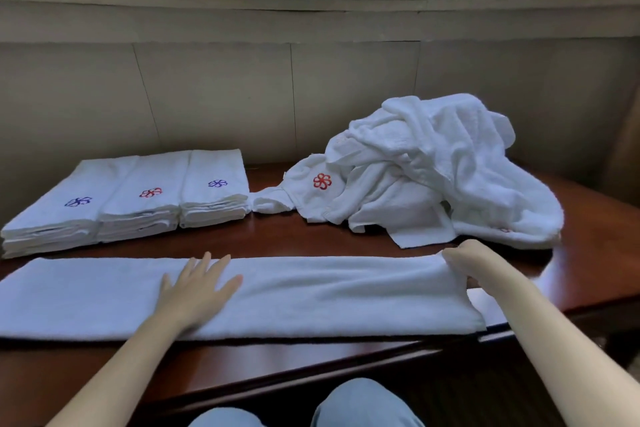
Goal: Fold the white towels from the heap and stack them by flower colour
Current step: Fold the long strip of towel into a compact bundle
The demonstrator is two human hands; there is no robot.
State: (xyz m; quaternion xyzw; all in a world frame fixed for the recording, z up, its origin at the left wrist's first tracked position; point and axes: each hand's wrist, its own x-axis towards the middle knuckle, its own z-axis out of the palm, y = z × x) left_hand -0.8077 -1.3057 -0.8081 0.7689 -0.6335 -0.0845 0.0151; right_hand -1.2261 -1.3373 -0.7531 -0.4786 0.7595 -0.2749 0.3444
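Step in hand: folding the long white terry towel strip (277, 295), spread across the dark wooden table (311, 236) at 6 o'clock. Its flower faces down or inward; colour unreadable. The heap of white towels (433, 166) sits at 2 o'clock, three folded stacks (138, 198) at 10 o'clock. Left hand (197, 288) presses flat, fingers spread. Right hand (464, 260) pinches the right end. Next: carry that end leftward.

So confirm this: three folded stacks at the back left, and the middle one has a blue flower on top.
Not quite. The head view shows three folded stacks, but the middle stack has a red flower on top; the stacks either side show blue and purple ones.
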